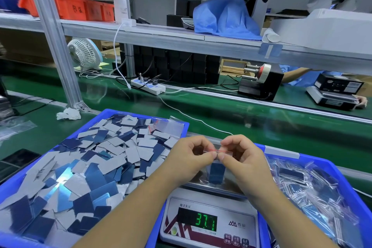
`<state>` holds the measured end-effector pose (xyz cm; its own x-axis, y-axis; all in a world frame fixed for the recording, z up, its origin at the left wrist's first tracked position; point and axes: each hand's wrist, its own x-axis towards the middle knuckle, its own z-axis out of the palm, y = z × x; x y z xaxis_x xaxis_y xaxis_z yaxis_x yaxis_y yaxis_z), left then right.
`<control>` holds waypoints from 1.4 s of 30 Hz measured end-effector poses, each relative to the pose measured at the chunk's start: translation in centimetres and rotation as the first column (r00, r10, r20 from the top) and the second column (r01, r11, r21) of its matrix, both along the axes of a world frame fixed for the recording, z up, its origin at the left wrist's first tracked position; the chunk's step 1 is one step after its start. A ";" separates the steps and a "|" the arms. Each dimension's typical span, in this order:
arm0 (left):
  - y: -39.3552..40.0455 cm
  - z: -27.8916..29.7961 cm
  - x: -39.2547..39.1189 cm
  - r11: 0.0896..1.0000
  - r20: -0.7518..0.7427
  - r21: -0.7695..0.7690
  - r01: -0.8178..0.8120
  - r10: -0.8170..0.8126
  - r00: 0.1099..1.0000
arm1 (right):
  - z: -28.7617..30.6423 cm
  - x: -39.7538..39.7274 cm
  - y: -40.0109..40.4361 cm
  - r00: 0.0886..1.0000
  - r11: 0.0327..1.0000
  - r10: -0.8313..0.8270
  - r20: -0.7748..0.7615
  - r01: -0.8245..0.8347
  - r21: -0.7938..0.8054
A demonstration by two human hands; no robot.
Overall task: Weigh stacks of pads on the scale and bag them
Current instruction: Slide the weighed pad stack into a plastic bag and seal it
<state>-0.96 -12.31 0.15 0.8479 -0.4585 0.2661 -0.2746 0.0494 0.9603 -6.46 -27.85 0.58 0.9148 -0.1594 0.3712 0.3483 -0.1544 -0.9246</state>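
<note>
Bright even overhead light, soft shadows, white glare on loose pads (62,179), wide-angle bending at edges, background slightly soft

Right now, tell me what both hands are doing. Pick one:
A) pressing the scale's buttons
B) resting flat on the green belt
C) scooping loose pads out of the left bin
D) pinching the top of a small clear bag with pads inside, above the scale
D: the left hand and right hand pinch the red-lined top of the clear bag holding blue pads, just above the scale, which reads 37.1.
</note>
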 end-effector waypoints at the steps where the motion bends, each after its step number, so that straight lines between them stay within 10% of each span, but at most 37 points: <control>1: 0.0 0.0 0.0 1.000 0.002 -0.005 -0.003 0.003 1.000 | 0.0 0.0 0.0 1.000 1.000 -0.010 0.008 0.009 0.014; 31: 1.5 0.1 1.2 0.997 -0.274 -0.079 -0.005 -0.017 0.962 | -0.4 0.3 -1.1 0.981 0.999 -0.007 -0.194 -0.001 -0.044; 42: -0.8 1.1 0.7 0.999 -0.156 0.020 -0.026 0.029 0.987 | 1.0 0.8 -2.1 0.953 0.958 -0.191 -0.235 0.128 -0.258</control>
